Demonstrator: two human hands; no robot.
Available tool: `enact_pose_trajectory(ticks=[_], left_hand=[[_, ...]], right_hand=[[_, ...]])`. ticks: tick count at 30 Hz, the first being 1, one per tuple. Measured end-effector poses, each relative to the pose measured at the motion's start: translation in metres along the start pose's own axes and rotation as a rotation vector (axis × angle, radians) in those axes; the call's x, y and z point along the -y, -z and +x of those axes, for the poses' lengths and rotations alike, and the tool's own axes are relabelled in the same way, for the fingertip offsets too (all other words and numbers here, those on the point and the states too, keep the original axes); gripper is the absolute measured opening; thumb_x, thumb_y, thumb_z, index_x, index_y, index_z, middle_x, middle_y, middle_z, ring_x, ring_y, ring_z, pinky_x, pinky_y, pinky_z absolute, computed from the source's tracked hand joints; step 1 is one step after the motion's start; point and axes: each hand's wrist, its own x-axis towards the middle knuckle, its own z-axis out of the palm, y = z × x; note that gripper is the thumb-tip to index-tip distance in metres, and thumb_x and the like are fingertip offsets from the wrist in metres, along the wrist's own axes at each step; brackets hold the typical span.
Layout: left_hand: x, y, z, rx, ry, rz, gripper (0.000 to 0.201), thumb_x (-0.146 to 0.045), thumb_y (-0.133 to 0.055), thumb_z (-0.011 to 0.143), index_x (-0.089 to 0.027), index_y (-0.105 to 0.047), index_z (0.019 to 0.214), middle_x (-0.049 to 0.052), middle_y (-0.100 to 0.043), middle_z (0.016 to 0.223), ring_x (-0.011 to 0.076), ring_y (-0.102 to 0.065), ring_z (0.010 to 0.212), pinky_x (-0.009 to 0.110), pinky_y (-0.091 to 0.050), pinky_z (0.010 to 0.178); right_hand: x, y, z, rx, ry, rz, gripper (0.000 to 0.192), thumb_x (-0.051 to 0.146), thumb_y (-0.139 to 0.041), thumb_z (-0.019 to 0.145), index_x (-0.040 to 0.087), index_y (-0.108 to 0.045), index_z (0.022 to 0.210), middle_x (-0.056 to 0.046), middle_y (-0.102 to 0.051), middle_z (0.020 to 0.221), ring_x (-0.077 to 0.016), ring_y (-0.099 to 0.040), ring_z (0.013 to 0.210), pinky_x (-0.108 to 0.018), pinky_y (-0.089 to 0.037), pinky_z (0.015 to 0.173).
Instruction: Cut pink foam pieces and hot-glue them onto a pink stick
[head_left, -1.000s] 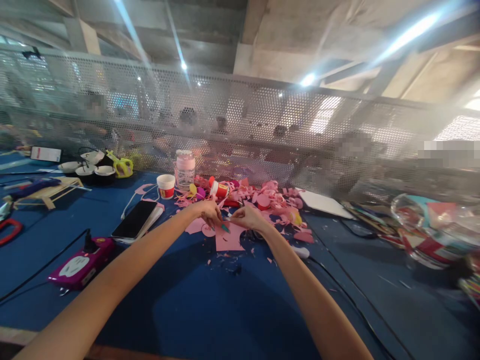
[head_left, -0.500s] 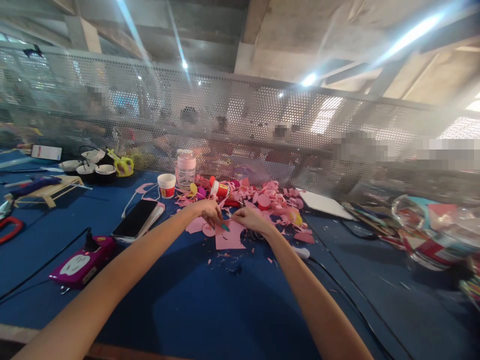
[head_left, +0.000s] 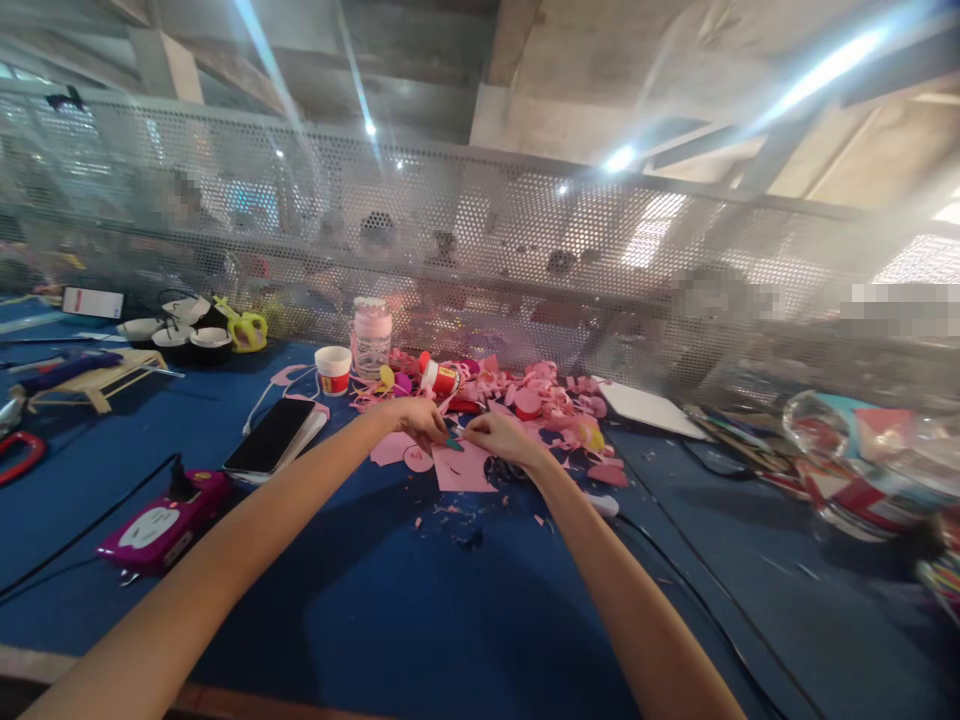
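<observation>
My left hand (head_left: 424, 420) is closed, its fingertips pinched at the upper left edge of a pink paper sheet (head_left: 466, 472). A small teal piece (head_left: 454, 444) shows just beside those fingertips; whether it is held or lies on the sheet I cannot tell. My right hand (head_left: 491, 436) is closed too, thumb and finger pinching near the sheet's top edge, close to the left hand. The sheet carries a short dark mark. Pink scraps and a round pink cutout (head_left: 418, 459) lie by the left wrist. Both sets of fingertips are partly hidden.
Behind my hands spreads a heap of pink paper scraps (head_left: 540, 385) with a tipped paper cup (head_left: 440, 378). An upright cup (head_left: 333, 371), a jar (head_left: 373, 335), a phone (head_left: 274, 436) and a purple power strip (head_left: 166, 522) stand left. A cable (head_left: 690, 580) and clear tub (head_left: 874, 480) are right.
The pink sheet has shifted slightly up and to the right, along with its dark mark and the teal piece. Both hands have stayed almost in place.
</observation>
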Motion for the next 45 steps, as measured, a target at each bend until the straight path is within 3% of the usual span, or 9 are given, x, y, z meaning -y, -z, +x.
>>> enact_pose_trajectory(ticks=[14,21,24,33,45], left_hand=[[0.004,0.000,0.007,0.000,0.013,0.004,0.026,-0.024,-0.075,0.044,-0.014,-0.067,0.066,-0.002,-0.061,0.052,0.0109,-0.058,0.053,0.030,-0.050,0.067],[0.000,-0.002,0.004,-0.052,-0.007,0.020,0.032,-0.023,-0.072,0.048,-0.015,-0.068,0.079,-0.001,-0.064,0.062,0.0116,-0.059,0.061,0.028,-0.048,0.069],[-0.002,-0.004,0.003,-0.036,0.002,0.040,0.033,-0.020,-0.071,0.050,-0.015,-0.068,0.083,0.000,-0.065,0.066,0.0116,-0.059,0.062,0.028,-0.048,0.069],[-0.004,-0.006,0.003,-0.007,0.046,0.079,0.025,-0.013,-0.064,0.055,-0.015,-0.068,0.080,0.000,-0.065,0.066,0.0108,-0.059,0.060,0.028,-0.050,0.068],[0.002,-0.008,0.010,0.022,0.058,0.086,0.018,-0.014,-0.064,0.053,-0.014,-0.067,0.071,0.000,-0.062,0.055,0.0144,-0.062,0.059,0.030,-0.050,0.065]], right_hand=[[-0.007,0.005,-0.001,0.060,0.014,0.073,0.037,0.045,-0.050,0.068,0.011,-0.064,0.070,0.003,-0.044,0.051,-0.0068,-0.033,0.048,-0.019,-0.026,0.044],[0.003,0.013,-0.004,0.032,0.021,0.007,0.041,0.045,-0.043,0.074,0.015,-0.046,0.046,0.005,-0.027,0.045,-0.0068,-0.024,0.046,-0.023,-0.019,0.044],[0.003,0.014,-0.004,0.031,0.029,-0.006,0.041,0.044,-0.045,0.073,0.015,-0.043,0.044,0.005,-0.024,0.046,-0.0066,-0.022,0.046,-0.023,-0.017,0.044],[0.000,0.009,-0.002,0.048,0.049,0.019,0.035,0.042,-0.048,0.071,0.012,-0.061,0.061,0.002,-0.043,0.050,-0.0074,-0.034,0.049,-0.021,-0.026,0.046],[-0.003,0.010,-0.002,0.051,0.025,0.043,0.035,0.046,-0.056,0.066,0.012,-0.064,0.066,0.000,-0.053,0.054,-0.0079,-0.040,0.050,-0.020,-0.031,0.048]])
